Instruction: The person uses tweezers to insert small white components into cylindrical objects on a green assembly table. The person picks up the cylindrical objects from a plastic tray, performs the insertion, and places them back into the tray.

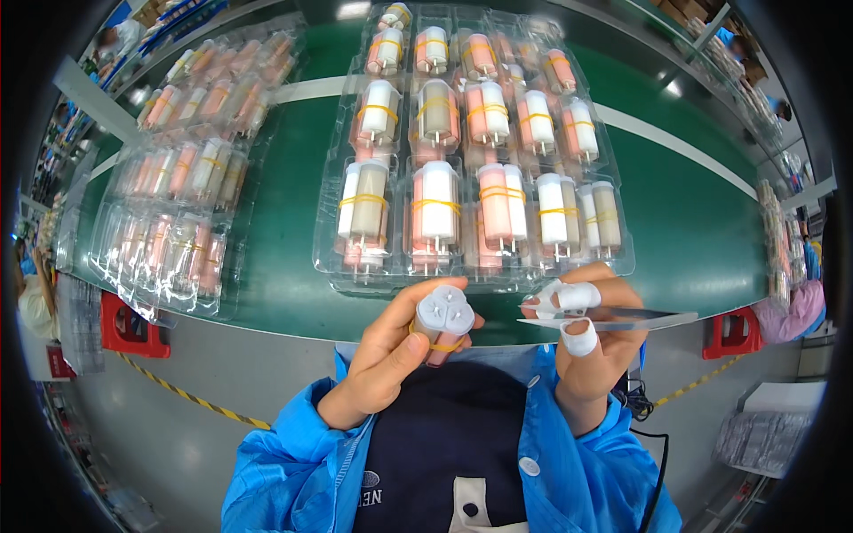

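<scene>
A green counter (284,200) is partly covered by clear plastic trays (330,244) filled with pink, white and grey cylinders (435,191). At its near edge, a yellow-banded bundle (444,318) is gripped in the left hand (389,345); in the right hand (611,348), slim tweezers (653,317) are held between white-wrapped fingers (578,297).

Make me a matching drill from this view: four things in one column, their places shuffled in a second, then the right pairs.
Things
1. Yellow-banded bundle of cylinders with pale grey tops
2. Slim, shiny metal tweezers
3. Soft-looking white finger wraps
4. Yellow-and-black striped tape

Places
A. Around fingers of the right hand
B. Along the smooth grey floor
C. Gripped by the left hand
D. Held by the right hand

Right pairs: 1-C, 2-D, 3-A, 4-B
</scene>
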A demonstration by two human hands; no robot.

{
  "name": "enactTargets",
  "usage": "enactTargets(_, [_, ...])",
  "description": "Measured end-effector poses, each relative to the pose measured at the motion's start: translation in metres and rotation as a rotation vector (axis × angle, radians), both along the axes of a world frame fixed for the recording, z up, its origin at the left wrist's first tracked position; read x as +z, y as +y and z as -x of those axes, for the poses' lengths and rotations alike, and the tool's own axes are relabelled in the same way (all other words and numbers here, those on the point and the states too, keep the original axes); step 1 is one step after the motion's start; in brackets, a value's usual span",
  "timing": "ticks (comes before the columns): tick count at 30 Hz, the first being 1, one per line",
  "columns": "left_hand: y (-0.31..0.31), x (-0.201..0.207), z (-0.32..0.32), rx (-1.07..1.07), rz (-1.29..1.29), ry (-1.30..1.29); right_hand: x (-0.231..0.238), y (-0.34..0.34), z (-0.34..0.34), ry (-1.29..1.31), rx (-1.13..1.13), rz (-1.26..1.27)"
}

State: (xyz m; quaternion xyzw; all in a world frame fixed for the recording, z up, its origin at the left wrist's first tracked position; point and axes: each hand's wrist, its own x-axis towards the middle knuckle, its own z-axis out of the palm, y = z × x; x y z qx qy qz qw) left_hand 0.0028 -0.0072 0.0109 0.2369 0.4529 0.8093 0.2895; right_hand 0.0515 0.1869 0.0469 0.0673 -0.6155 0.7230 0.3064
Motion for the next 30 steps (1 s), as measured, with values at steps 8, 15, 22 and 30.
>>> enactTargets(8, [-0.023, 0.089, 0.007, 0.452, 0.214, 0.279, -0.004, 0.078, 0.013, 0.299, -0.553, -0.164])
enactTargets(15, [0.054, 0.171, 0.138, 0.263, 0.382, 0.58, -0.038, 0.122, 0.006, 0.041, -0.674, -0.022])
enactTargets(22, [0.105, 0.1, 0.316, 0.799, 1.117, 1.119, -0.035, 0.113, 0.008, 0.052, -0.545, -0.066])
enactTargets(30, [0.134, 0.071, 0.325, 0.542, 1.66, 1.104, -0.032, 0.113, 0.005, 0.012, -0.538, -0.088])
